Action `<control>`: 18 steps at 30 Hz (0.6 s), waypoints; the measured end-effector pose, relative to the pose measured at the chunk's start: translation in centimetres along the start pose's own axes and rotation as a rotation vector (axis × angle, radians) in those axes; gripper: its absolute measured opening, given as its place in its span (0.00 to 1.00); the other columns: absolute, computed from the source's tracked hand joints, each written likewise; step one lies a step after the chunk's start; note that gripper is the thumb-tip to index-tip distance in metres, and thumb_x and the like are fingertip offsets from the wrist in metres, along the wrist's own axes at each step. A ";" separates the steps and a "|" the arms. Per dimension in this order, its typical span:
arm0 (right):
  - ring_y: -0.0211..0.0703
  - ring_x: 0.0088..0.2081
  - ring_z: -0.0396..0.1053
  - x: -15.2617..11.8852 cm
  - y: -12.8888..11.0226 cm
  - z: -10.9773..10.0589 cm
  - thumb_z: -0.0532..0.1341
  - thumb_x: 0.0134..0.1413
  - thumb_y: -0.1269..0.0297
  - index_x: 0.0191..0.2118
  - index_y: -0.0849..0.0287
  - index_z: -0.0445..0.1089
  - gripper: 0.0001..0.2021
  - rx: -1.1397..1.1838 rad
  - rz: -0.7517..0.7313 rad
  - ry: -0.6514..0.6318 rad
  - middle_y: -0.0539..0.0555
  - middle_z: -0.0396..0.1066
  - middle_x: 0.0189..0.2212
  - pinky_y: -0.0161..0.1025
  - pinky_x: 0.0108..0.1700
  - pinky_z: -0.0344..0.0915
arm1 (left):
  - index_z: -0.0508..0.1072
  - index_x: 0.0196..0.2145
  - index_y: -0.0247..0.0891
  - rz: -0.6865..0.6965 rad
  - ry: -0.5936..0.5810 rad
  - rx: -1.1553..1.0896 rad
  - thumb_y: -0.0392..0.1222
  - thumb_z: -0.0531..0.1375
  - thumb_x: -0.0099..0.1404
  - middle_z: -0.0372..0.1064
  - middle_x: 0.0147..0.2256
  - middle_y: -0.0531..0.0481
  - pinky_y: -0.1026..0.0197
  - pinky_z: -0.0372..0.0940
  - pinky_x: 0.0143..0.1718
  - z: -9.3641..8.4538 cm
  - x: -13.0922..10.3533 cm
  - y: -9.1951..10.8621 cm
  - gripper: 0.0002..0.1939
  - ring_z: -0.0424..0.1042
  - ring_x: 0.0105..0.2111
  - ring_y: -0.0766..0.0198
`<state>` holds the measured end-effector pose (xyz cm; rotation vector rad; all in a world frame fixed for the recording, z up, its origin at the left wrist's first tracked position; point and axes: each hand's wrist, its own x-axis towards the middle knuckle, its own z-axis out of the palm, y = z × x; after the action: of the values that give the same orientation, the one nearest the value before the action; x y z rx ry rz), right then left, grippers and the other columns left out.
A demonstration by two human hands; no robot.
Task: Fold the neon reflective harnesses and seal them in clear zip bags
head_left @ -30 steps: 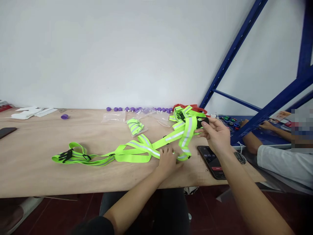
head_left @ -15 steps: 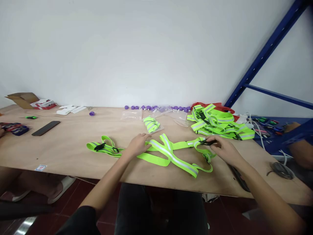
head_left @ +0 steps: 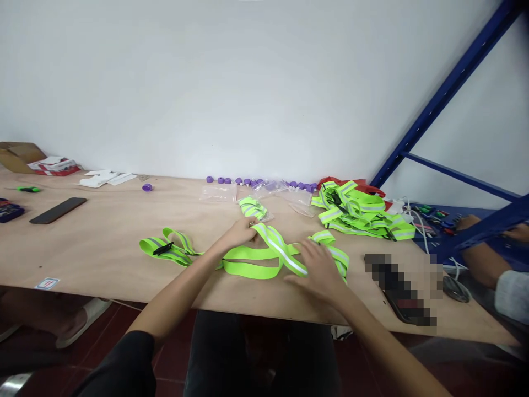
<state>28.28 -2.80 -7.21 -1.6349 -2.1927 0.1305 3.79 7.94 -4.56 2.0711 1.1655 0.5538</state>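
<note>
A neon-yellow reflective strap vest (head_left: 252, 270) with silver stripes lies loosely spread across the table in front of me. My left hand (head_left: 243, 232) pinches one of its striped straps near the middle. Over the crossed straps to the right is my right hand (head_left: 317, 268), fingers apart and resting on the webbing, which it partly hides. At the left end of the vest a black buckle (head_left: 163, 249) shows. Just behind my left hand, a folded yellow strap bundle (head_left: 253, 208) sits on a clear plastic bag.
A heap of similar strap vests (head_left: 367, 212) lies at the back right on red material. Clear bags (head_left: 219, 192) and purple caps (head_left: 248, 182) line the wall. A masked dark phone-like object (head_left: 399, 292) is at right, near a blue rack (head_left: 438, 107). Another person's arm (head_left: 481, 259) is beyond.
My right hand has let go of the black buckle part and moved left onto the crossed straps. My left hand has lifted the strap a little. The view has turned slightly right.
</note>
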 end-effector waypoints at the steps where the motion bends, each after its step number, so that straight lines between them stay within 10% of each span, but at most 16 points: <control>1: 0.69 0.59 0.64 -0.3 -0.6 0.6 0.66 0.46 0.49 0.51 0.48 0.70 0.24 0.008 -0.031 -0.031 0.58 0.73 0.54 0.66 0.65 0.51 | 0.71 0.39 0.35 0.010 0.019 -0.019 0.33 0.48 0.63 0.74 0.27 0.48 0.62 0.68 0.29 -0.5 -0.1 0.6 0.13 0.74 0.27 0.61; 5: 0.57 0.38 0.76 -0.4 0.2 0.3 0.60 0.46 0.66 0.41 0.45 0.71 0.14 0.212 0.070 -0.022 0.50 0.78 0.33 0.52 0.46 0.71 | 0.70 0.39 0.37 0.092 0.115 -0.012 0.31 0.49 0.59 0.74 0.34 0.49 0.61 0.67 0.33 -3.1 -1.2 2.7 0.14 0.72 0.31 0.63; 10: 0.40 0.18 0.62 1.5 3.5 -6.8 0.54 0.52 0.58 0.43 0.52 0.66 0.13 0.490 0.254 0.269 0.48 0.70 0.25 0.39 0.21 0.61 | 0.71 0.37 0.36 0.149 0.276 0.107 0.31 0.52 0.51 0.72 0.32 0.50 0.58 0.65 0.37 -7.8 -2.9 3.4 0.15 0.70 0.34 0.58; 15: 0.40 0.22 0.62 3.0 2.4 -14.6 0.62 0.48 0.52 0.40 0.53 0.69 0.15 0.506 0.224 0.439 0.50 0.69 0.27 0.38 0.24 0.58 | 0.71 0.35 0.37 0.127 0.442 0.026 0.37 0.54 0.53 0.73 0.34 0.49 0.58 0.67 0.36 -11.2 -3.5 4.0 0.11 0.71 0.35 0.58; 18: 0.49 0.29 0.69 3.3 0.6 -17.1 0.60 0.49 0.49 0.39 0.52 0.70 0.15 0.431 0.247 0.420 0.54 0.74 0.32 0.44 0.29 0.63 | 0.70 0.37 0.37 -0.062 0.291 -0.387 0.51 0.55 0.61 0.73 0.32 0.46 0.52 0.71 0.36 -11.5 -3.4 4.9 0.15 0.74 0.32 0.54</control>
<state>34.35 -2.23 9.13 -1.5112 -1.5231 0.2794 -2.58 7.37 6.75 1.6560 1.1695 0.9921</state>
